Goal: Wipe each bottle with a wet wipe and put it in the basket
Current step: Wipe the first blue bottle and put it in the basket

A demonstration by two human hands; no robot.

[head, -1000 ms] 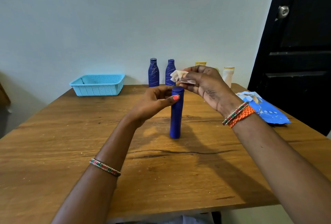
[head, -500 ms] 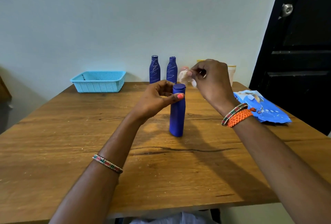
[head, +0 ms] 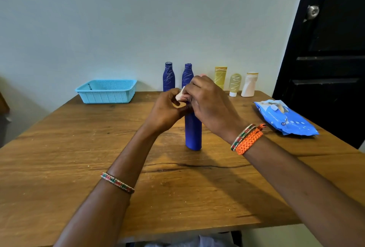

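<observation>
**First bottle under the wipe, basket not filled yet**

I see my right hand pinching the wet wipe at the top of the blue bottle, my left hand gripping its neck. It stands upright mid-table. I judge 5 marked bottles wait by the wall; the basket looks empty.

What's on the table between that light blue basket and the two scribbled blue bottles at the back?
Nothing: the head view shows only bare wooden table between the basket and the two scribbled bottles.
</observation>
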